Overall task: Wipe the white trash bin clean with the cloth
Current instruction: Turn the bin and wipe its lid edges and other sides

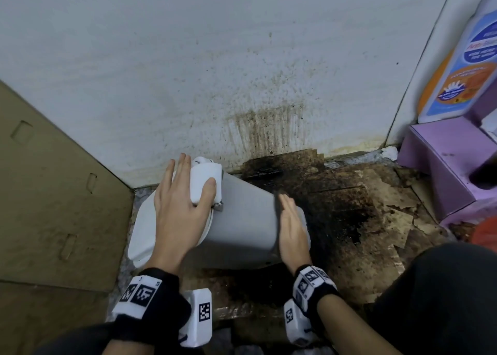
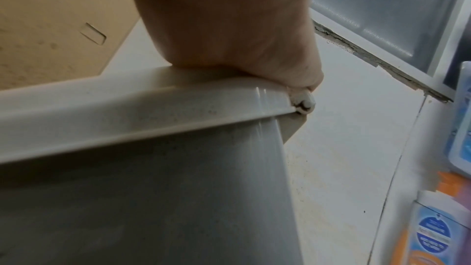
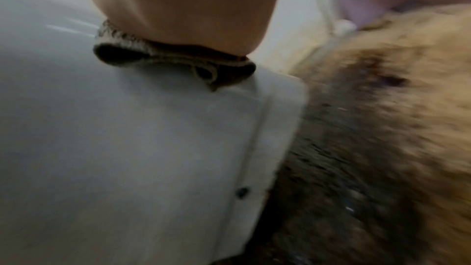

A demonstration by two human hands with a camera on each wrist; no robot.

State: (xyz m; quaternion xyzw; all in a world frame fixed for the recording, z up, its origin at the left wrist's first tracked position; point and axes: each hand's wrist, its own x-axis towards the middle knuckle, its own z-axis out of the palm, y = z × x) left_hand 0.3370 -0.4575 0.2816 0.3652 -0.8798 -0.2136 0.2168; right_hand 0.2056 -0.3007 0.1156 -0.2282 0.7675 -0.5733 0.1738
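Observation:
The white trash bin lies tipped on its side on the floor, lid end to the left and base to the right. My left hand lies over the lid end, fingers stretched along the far side and thumb hooked round the white hinge block. My right hand lies flat on the bin's wall near the base and presses a dark striped cloth against it. In the right wrist view the cloth pokes out folded from under the palm. The left wrist view shows the lid rim under the palm.
A brown cardboard sheet leans at the left. The white wall behind carries brown stains. Blackened, peeling cardboard covers the floor to the right. A purple box and a detergent bottle stand at far right. My dark-trousered knee is at lower right.

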